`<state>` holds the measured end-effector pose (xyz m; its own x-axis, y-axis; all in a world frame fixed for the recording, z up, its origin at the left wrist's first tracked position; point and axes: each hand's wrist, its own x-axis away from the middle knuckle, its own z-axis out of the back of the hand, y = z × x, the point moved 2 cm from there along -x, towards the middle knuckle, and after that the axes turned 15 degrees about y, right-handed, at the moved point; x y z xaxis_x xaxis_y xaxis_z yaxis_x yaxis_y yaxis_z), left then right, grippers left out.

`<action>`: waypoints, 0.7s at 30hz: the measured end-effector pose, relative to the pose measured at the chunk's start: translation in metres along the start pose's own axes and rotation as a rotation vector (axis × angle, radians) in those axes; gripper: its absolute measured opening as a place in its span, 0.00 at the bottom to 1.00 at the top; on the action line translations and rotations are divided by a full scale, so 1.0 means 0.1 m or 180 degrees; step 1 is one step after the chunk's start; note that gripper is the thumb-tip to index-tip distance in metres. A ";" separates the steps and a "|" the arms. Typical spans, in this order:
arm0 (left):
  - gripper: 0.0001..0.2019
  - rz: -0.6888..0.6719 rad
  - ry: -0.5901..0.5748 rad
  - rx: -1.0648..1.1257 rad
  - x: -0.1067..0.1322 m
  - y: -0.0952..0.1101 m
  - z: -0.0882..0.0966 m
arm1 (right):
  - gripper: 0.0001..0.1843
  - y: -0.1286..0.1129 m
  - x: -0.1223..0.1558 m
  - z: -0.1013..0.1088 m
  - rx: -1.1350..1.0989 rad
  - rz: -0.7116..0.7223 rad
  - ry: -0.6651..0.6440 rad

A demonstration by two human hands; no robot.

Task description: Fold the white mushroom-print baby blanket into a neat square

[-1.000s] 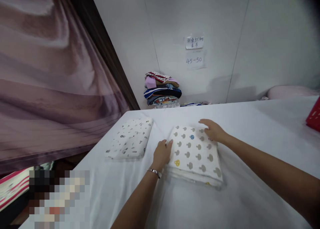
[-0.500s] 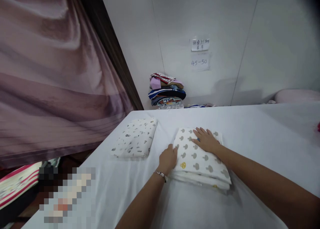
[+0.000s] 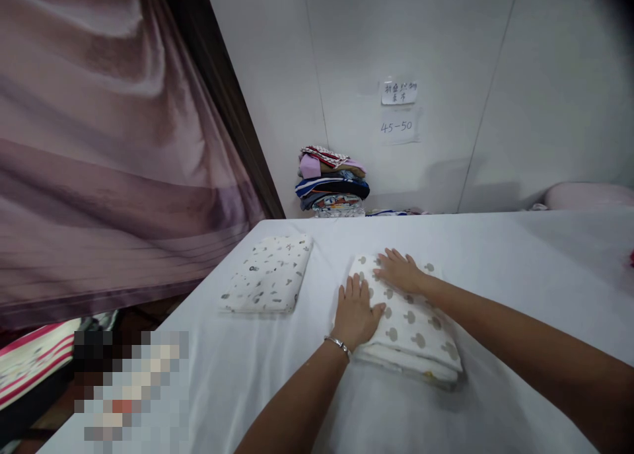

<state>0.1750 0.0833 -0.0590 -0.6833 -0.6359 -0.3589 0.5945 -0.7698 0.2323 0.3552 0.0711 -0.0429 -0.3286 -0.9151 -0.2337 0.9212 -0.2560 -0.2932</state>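
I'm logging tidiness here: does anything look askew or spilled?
Nothing looks spilled. The mushroom-print cloth under the left hand and right hand looks slightly askew: its near edge slants in view, while that of the other folded cloth runs nearly level.

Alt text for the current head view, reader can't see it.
A person's left hand and right hand rest palm-down on a folded white cloth with a mushroom-like print, on a white-covered table. To the left lies a second folded cloth with small dark prints. Behind, a stack of fabrics stands near a pale wall with two paper signs.
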 end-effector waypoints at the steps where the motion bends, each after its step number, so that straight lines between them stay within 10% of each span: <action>1: 0.34 -0.0005 0.0007 -0.0026 0.00 0.00 0.00 | 0.36 -0.09 -0.07 0.01 -0.0051 0.0121 0.0062; 11: 0.36 -0.0148 0.0164 -0.0598 0.01 0.02 -0.03 | 0.39 -0.31 -0.22 -0.44 -0.0252 0.0753 -0.0088; 21: 0.35 0.0025 -0.0067 -0.0519 -0.02 0.02 0.01 | 0.32 -0.34 0.04 -0.19 -0.0374 0.0632 -0.0172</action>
<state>0.1769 0.0833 -0.0570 -0.6860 -0.6442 -0.3383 0.6596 -0.7469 0.0847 0.3186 0.0823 -0.0511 -0.1287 -0.9600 -0.2485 0.9350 -0.0340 -0.3530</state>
